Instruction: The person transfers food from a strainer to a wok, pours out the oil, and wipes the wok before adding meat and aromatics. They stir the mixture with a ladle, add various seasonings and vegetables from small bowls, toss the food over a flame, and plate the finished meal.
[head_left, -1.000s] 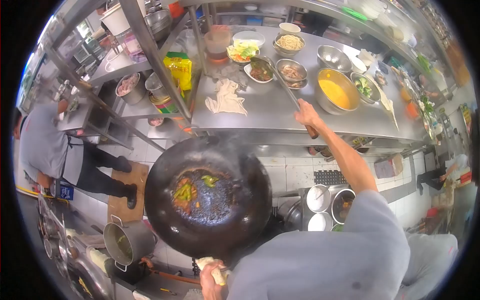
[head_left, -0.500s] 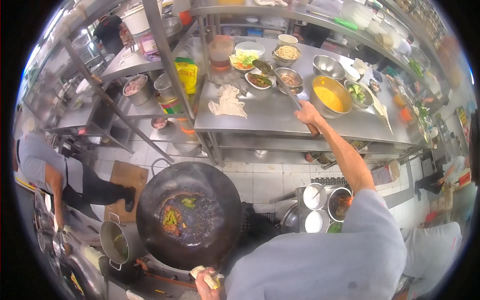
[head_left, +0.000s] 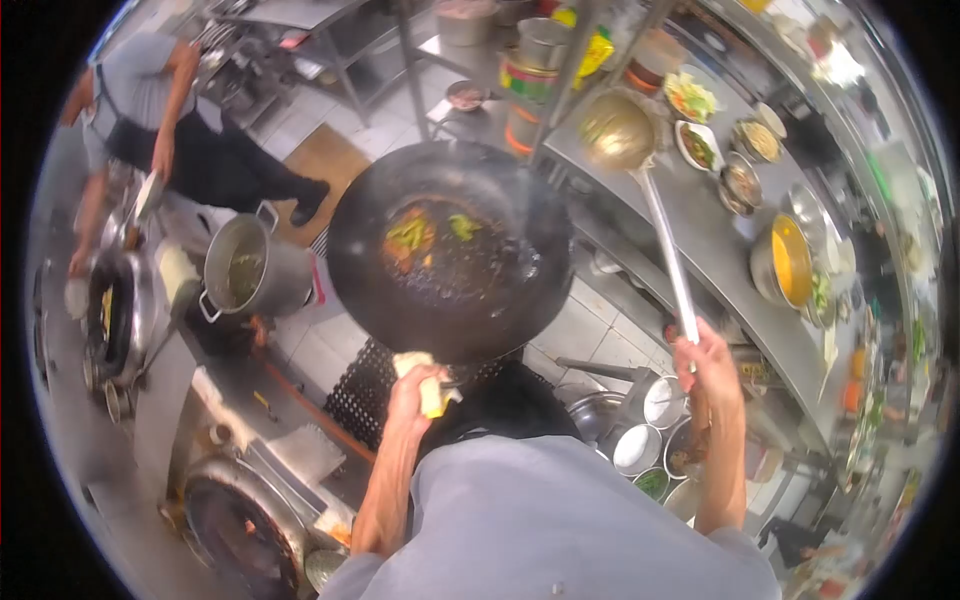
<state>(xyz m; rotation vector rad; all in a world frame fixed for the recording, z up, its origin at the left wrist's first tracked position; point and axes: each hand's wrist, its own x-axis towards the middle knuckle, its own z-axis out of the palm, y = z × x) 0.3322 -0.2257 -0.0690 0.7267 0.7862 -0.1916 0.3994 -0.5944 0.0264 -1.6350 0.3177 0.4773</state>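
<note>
My left hand is closed on a pale and yellow cloth around the handle of a large black wok. Green and reddish food lies in the wok with dark, shiny liquid. My right hand grips the handle end of a long metal ladle. Its bowl is raised at the upper right of the wok, in front of the steel counter's edge, and looks wet and yellowish inside. Whether it holds anything is hard to tell.
A steel counter at the right bears a bowl of yellow liquid and several food dishes. Seasoning containers stand below my right hand. At the left are a tall pot, another wok and a co-worker.
The view has turned toward the left. My right hand has drawn the ladle back from the counter's dishes and raised it. My left hand has lifted the wok, still holding it through the cloth.
</note>
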